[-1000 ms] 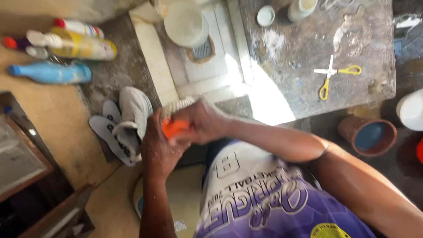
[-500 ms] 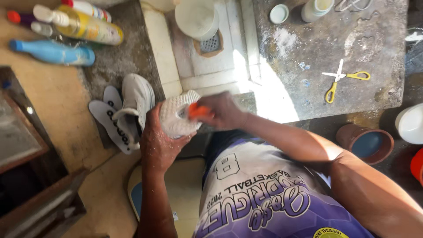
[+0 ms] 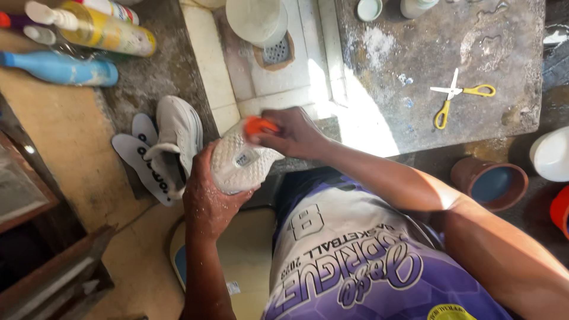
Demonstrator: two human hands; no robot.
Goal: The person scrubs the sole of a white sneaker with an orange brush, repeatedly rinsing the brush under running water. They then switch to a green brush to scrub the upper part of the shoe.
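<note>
My left hand (image 3: 207, 198) grips a white sneaker (image 3: 240, 163) from below, its sole turned up toward me. My right hand (image 3: 293, 133) holds a small orange brush (image 3: 259, 125) pressed against the toe end of that sole. Both hands are wet, and they meet in front of my chest over a purple and white jersey (image 3: 355, 255). A second white sneaker (image 3: 175, 136) lies on the floor to the left, beside two white insoles (image 3: 139, 157).
Yellow-handled scissors (image 3: 456, 98) lie on a wet stone slab (image 3: 450, 53). A white bowl (image 3: 256, 19) sits by a floor drain (image 3: 275, 52). Bottles (image 3: 89, 26) lie at top left. A brown pot (image 3: 489, 181) and white basin (image 3: 551, 154) stand at right.
My right hand with the orange brush has moved from the near side of the sneaker toward its far toe end. The view has shifted slightly.
</note>
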